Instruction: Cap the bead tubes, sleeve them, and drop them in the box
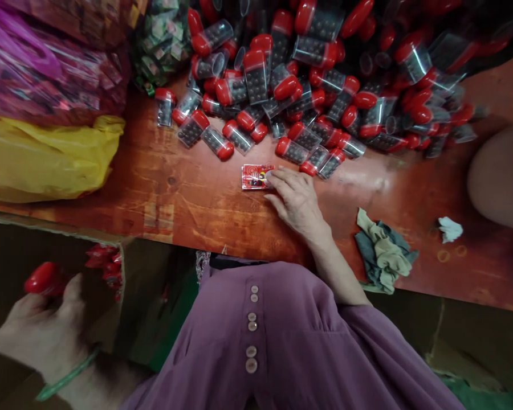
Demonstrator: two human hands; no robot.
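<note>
Head view: my left hand is clamped on a red piece by the box, and a slack grip could drop it. My right hand, thumb apart, touches the card on the table; a nudge might skid it.

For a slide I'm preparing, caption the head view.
Right hand touching a small red packet, left hand holding a blurred red object, with red-capped clear containers heaped on the table.
</note>
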